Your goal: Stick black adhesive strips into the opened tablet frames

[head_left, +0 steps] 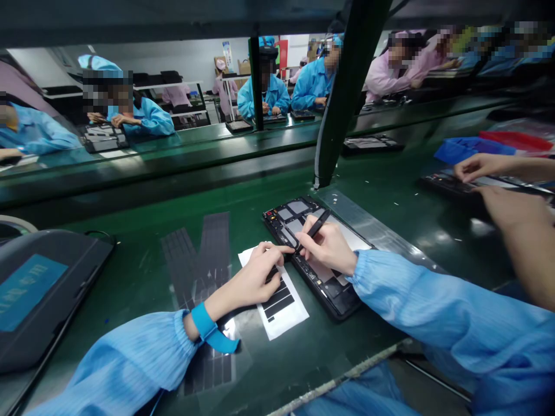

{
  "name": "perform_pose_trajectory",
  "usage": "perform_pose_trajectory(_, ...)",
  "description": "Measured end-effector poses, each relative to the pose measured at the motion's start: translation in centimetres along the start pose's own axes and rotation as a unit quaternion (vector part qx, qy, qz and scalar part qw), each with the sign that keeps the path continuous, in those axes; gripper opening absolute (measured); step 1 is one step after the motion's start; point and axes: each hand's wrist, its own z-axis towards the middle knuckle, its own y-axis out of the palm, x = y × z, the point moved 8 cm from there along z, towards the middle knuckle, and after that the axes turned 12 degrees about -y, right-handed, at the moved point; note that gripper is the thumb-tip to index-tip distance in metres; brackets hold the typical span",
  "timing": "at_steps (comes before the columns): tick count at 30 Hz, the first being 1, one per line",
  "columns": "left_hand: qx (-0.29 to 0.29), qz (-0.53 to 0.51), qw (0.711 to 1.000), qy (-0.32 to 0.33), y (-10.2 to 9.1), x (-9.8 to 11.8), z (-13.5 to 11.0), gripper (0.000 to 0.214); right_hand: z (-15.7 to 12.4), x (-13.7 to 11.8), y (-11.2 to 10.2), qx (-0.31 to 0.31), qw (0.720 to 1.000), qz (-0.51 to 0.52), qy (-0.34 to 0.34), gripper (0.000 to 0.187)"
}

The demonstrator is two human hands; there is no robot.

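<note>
Right hand (pixel 327 245) clamped on a black pen (pixel 318 228), tip down on an open tablet (pixel 323 289) with dark panels (pixel 299 208) set inside its shell, lying flat on the green surface (pixel 130 289). Left hand (pixel 251 280), holding nothing, draped over a white paper sheet (pixel 286 315) with black strips, just beside the tablet, forefinger stretched almost to the pen tip.

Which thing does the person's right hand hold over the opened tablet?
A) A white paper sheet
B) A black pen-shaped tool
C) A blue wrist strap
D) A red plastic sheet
B: the right hand grips the black pen-shaped tool between its fingers, with the tip pointing down at the opened tablet.
</note>
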Motion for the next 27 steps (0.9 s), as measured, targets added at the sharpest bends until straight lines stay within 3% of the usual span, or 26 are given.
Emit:
perform_pose_trajectory(10,0.01,-0.001,1.0,0.001,-0.1,0.0,-0.1,0.025,0.0,2.2,0.5,-0.002,0.994,0.07,0.08,0.022)
perform_pose_trajectory(14,0.011,0.019,1.0,0.008,-0.2,0.1,-0.2,0.026,0.0,2.3,0.4,0.004,0.995,0.066,0.081,0.02)
perform_pose_trajectory(18,0.015,0.111,0.993,0.029,0.5,0.9,0.1,0.023,0.0,1.9,-0.3,0.044,0.995,0.066,0.067,0.021)
perform_pose_trajectory(22,0.018,0.247,0.966,0.07,2.0,2.5,0.1,0.018,-0.1,1.9,-1.4,0.107,0.986,0.103,0.076,0.022)
perform_pose_trajectory(27,0.043,0.228,0.971,0.065,1.3,2.3,-0.6,0.019,0.1,1.9,-1.2,0.088,0.989,0.087,0.075,0.023)
